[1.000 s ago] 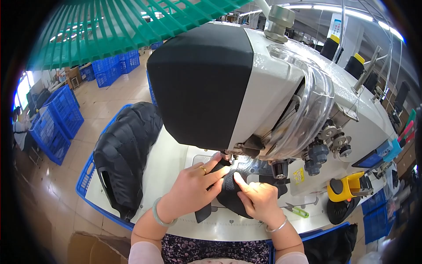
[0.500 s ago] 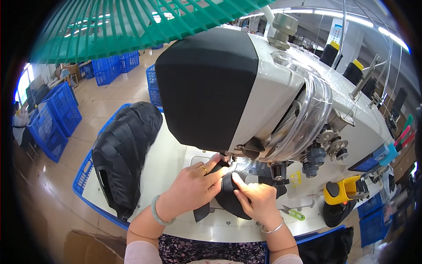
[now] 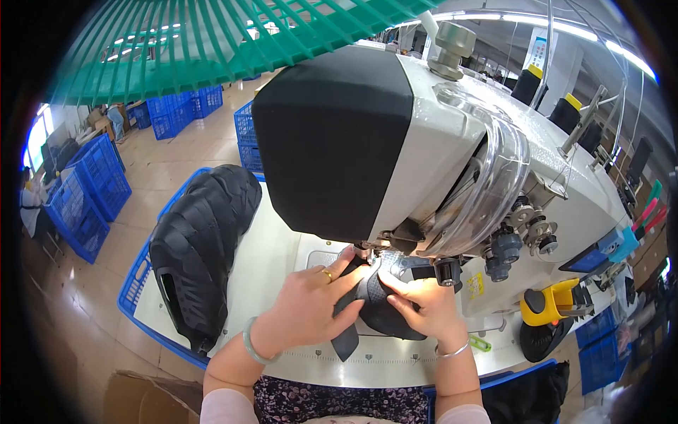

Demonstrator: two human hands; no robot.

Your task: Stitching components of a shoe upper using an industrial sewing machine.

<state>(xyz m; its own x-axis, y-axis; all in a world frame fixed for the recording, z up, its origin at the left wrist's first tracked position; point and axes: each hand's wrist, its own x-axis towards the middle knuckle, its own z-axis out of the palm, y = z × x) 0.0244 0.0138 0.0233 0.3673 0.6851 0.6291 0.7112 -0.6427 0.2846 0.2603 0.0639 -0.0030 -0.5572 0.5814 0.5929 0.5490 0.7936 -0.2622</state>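
Note:
Under the head of a white and black sewing machine [image 3: 332,148] lies a black shoe upper [image 3: 385,311] with a textured band. My left hand [image 3: 307,304] has its index fingertip beside the presser foot [image 3: 374,256]. Its thumb and fingers bear on the upper's left part, a grey-black flap [image 3: 345,344] hanging below them. From the right, my right hand [image 3: 431,307] grips the upper between thumb and fingers, close to the foot. The needle point is too small to make out. Green-handled thread snips [image 3: 479,343] lie partly behind my right wrist.
Stacked black shoe uppers [image 3: 194,254] lie at the table's left, over a blue crate [image 3: 132,286]. A yellow holder [image 3: 551,304] stands at the right edge. Thread guides and tension knobs [image 3: 505,247] jut from the machine. A green fan guard [image 3: 212,53] hangs above.
The upper has turned under the foot, its flap swinging right and down. My right hand has moved right and slightly up, now covering most of the snips. My left thumb has spread lower.

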